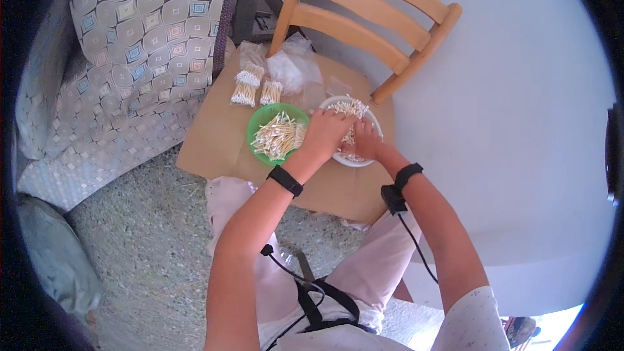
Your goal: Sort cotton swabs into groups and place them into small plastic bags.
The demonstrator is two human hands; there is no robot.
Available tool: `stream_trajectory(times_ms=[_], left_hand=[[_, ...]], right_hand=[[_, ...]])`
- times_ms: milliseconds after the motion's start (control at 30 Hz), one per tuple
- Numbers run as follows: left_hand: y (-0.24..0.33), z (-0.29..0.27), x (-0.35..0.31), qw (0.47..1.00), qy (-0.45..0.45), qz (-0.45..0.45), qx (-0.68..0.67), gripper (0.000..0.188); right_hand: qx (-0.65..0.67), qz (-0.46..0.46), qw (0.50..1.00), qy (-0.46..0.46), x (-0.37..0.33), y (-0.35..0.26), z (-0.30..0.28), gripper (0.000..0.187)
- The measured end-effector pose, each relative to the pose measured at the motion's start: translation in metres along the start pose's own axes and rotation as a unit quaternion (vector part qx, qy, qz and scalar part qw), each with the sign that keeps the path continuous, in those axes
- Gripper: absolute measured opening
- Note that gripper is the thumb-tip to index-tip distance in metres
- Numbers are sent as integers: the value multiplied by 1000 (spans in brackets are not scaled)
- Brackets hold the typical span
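Observation:
Both hands are down in a white bowl heaped with loose cotton swabs. My left hand reaches over the bowl's left side, fingers bent round some swabs. From the right comes my right hand, its fingers curled in among the swabs close to the left. The fingertips and the swabs between them are partly hidden. Just left of the white bowl stands a green bowl, holding a pile of cotton swabs that lie in mixed directions.
Bundled cotton swabs in clear bags lie behind the green bowl, beside crumpled clear plastic bags. Brown cardboard covers the seat of a wooden chair. A patterned sofa stands left; a pale wall rises right.

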State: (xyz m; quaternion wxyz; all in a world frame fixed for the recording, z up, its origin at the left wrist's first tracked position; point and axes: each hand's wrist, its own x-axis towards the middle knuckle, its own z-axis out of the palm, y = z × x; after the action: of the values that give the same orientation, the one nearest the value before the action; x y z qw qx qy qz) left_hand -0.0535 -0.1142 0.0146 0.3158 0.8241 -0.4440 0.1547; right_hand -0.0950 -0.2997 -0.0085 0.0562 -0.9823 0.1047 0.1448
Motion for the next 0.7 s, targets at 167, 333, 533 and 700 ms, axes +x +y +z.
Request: stream_trajectory(times_ms=[167, 333, 533, 700], left_hand=[[-1, -4, -8, 1000, 7, -8, -8, 35], [-3, 0, -16, 998, 23, -46, 39, 22], [4, -22, -7, 997, 9, -10, 75, 18], [-10, -43, -4, 991, 91, -99, -29, 13]], right_hand=[[24, 16, 1000, -6, -9, -11, 7, 101], [26, 27, 998, 45, -18, -21, 12, 98], [51, -27, 980, 189, -26, -24, 27, 86], [75, -34, 973, 215, -34, -31, 20, 72]])
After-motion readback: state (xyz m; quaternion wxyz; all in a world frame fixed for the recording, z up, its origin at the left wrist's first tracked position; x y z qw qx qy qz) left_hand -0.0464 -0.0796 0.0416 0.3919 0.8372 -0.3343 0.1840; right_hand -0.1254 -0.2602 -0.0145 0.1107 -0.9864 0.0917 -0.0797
